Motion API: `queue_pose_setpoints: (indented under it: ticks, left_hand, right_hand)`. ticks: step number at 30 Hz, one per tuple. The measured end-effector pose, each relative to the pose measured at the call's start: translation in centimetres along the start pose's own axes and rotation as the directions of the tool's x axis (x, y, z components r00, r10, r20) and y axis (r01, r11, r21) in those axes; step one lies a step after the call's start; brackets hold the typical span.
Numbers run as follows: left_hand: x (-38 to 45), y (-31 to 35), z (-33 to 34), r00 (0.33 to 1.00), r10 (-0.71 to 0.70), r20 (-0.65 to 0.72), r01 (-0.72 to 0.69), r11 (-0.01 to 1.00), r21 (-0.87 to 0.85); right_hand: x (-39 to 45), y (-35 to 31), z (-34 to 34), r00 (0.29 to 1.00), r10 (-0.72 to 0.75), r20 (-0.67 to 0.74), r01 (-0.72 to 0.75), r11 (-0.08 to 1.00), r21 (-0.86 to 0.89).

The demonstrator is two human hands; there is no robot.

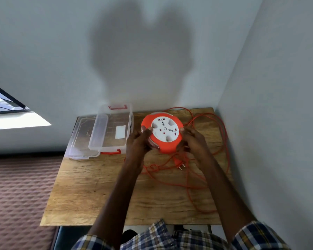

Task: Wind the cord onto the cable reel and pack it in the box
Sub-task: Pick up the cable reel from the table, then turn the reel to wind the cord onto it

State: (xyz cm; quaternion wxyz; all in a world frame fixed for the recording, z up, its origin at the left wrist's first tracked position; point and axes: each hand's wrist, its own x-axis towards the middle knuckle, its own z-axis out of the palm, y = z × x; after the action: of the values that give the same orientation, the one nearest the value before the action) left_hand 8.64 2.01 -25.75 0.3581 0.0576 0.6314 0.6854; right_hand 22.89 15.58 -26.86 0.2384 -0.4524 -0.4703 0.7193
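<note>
Both hands, left hand (139, 139) and right hand (192, 139), clasp the cable reel (162, 131) with fingers closed at its nine and three o'clock edges, likely steadying it for winding the loose cord (222, 141).

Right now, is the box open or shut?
Open. The clear box has no lid on; its lid lies beside it on the table.
</note>
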Motion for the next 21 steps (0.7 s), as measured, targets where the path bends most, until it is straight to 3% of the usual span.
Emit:
queue_pose_setpoints:
  ticks: [3, 6, 9, 12, 14, 15, 16, 18, 21]
  left_hand:
    - [-1.1, 2.2, -0.5, 1.000, 0.028, 0.005, -0.026, 0.986, -0.165]
    - [-2.7, 3.9, -1.3, 0.995, 0.069, 0.076, -0.033, 0.913, -0.406]
    - [-4.0, 5.4, -3.1, 0.980, 0.125, 0.152, -0.030, 0.857, -0.515]
    - [-4.1, 7.5, -5.8, 0.980, 0.107, 0.166, -0.008, 0.863, -0.506]
    - [-3.8, 9.0, -8.1, 0.982, 0.098, 0.158, -0.011, 0.878, -0.479]
    - [-3.6, 9.7, -9.3, 0.979, 0.112, 0.173, -0.022, 0.893, -0.450]
    - [-3.3, 10.3, -10.4, 0.974, 0.125, 0.186, -0.040, 0.913, -0.406]
    - [-2.8, 11.5, -12.2, 0.971, 0.098, 0.219, -0.014, 0.935, -0.354]
    - [-1.8, 13.1, -14.4, 0.956, 0.015, 0.294, 0.093, 0.932, -0.349]
  right_hand:
    - [-1.6, -1.8, 1.2, 0.980, 0.032, 0.196, -0.065, 0.984, 0.164]
    - [-3.2, -2.6, 3.4, 0.951, 0.034, 0.306, -0.103, 0.972, 0.212]
    - [-4.8, -3.3, 6.1, 0.917, -0.006, 0.400, -0.087, 0.973, 0.213]
    - [-5.8, -4.4, 7.5, 0.918, -0.106, 0.383, 0.161, 0.980, -0.115]
    - [-6.1, -4.9, 8.2, 0.913, -0.325, 0.247, 0.407, 0.778, -0.479]
    - [-6.3, -5.2, 8.5, 0.876, -0.453, 0.168, 0.454, 0.652, -0.607]
    - [-6.4, -5.6, 9.0, 0.835, -0.539, 0.114, 0.473, 0.596, -0.648]
    - [-6.8, -6.4, 10.7, 0.837, -0.522, 0.163, 0.511, 0.641, -0.572]
    - [-7.7, -7.0, 13.8, 0.901, -0.288, 0.324, 0.398, 0.846, -0.355]
